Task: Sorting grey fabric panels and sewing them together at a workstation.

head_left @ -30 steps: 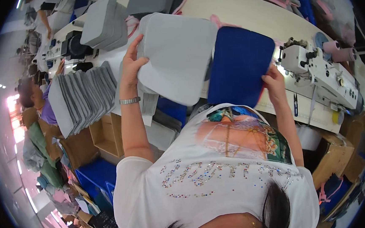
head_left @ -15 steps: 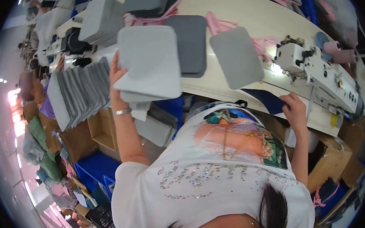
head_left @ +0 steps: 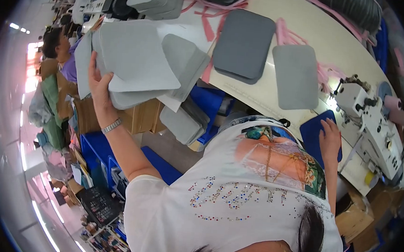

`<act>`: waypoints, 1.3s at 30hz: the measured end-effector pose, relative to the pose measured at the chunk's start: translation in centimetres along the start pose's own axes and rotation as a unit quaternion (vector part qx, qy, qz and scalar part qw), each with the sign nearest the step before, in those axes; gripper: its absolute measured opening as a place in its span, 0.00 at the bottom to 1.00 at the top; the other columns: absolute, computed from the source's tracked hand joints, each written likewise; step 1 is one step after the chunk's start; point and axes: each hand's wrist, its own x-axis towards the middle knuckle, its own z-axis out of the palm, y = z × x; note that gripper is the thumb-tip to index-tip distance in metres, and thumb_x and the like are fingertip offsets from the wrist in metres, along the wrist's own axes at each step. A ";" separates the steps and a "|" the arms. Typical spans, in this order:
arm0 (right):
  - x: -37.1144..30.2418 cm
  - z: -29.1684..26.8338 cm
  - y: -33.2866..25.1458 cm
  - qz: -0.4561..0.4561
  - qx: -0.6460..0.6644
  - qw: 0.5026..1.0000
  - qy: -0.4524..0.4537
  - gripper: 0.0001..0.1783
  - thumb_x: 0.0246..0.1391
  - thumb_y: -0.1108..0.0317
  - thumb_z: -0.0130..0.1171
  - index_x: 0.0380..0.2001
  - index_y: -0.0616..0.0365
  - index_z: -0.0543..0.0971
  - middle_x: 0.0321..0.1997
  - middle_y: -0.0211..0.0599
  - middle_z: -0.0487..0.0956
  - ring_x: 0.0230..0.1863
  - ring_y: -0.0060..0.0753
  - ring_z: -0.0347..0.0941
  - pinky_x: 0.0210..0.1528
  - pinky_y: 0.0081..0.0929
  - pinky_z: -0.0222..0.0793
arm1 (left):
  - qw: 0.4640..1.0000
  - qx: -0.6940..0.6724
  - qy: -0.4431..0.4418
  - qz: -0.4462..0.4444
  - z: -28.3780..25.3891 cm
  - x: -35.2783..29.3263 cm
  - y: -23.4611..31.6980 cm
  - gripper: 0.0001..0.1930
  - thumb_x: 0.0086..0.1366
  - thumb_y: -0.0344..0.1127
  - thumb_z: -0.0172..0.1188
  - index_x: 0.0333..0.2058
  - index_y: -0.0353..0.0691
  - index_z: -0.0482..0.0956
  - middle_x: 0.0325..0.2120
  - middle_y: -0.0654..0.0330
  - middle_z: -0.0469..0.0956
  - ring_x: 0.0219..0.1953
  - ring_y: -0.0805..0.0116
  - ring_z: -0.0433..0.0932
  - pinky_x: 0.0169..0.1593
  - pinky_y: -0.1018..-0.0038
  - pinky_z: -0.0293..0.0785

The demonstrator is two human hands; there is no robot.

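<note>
My left hand grips light grey rounded fabric panels by their lower left edge, with the thumb in front and some fingers hidden behind. The panels hang over a fanned row of similar grey pieces at the table's left end. On the near right edge of the table, a dark blue rounded panel lies under my right hand, whose fingers are spread on its surface. Between my hands rest a dark grey panel stack and a single light grey panel.
A white sewing machine with pink thread cones stands at the right. Pink strips trail across the table. More grey panels sit below the table edge. Another person is at the far left.
My view has turned left. My left hand has carried the light grey panels left onto the fanned row. The dark blue panel, pinched and folded before, now lies flat under my right hand.
</note>
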 end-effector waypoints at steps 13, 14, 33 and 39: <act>12.0 2.6 -13.1 -0.228 0.069 0.962 -0.131 0.12 0.45 0.75 0.53 0.36 0.56 0.77 0.36 0.41 0.76 0.36 0.46 0.73 0.37 0.33 0.69 | 0.765 0.597 -0.121 0.207 10.4 -6.1 -17.1 0.30 0.52 0.24 0.50 0.56 0.47 0.63 0.58 0.55 0.58 0.58 0.48 0.59 0.54 0.51 0.59; 13.1 2.7 -15.2 -0.254 0.114 0.951 -0.132 0.11 0.46 0.74 0.53 0.36 0.57 0.78 0.36 0.40 0.77 0.36 0.43 0.74 0.37 0.32 0.69 | 0.783 0.580 -0.132 0.182 10.3 -5.9 -17.3 0.30 0.51 0.24 0.51 0.56 0.48 0.64 0.59 0.56 0.58 0.57 0.47 0.59 0.53 0.48 0.58; 21.8 14.1 -32.5 0.174 0.630 0.616 -0.439 0.26 0.56 0.54 0.51 0.48 0.66 0.67 0.43 0.44 0.72 0.43 0.34 0.72 0.39 0.28 0.73 | 0.904 0.394 -0.039 0.164 6.4 -6.5 -15.1 0.34 0.45 0.38 0.67 0.54 0.42 0.67 0.53 0.53 0.66 0.55 0.56 0.64 0.56 0.60 0.58; 21.3 12.1 -34.6 0.159 0.623 0.649 -0.405 0.28 0.54 0.51 0.53 0.48 0.64 0.68 0.44 0.43 0.72 0.42 0.34 0.72 0.37 0.26 0.72 | 0.860 0.497 -0.093 0.067 7.3 -6.0 -16.4 0.44 0.41 0.38 0.69 0.59 0.49 0.57 0.58 0.57 0.59 0.58 0.55 0.60 0.55 0.51 0.56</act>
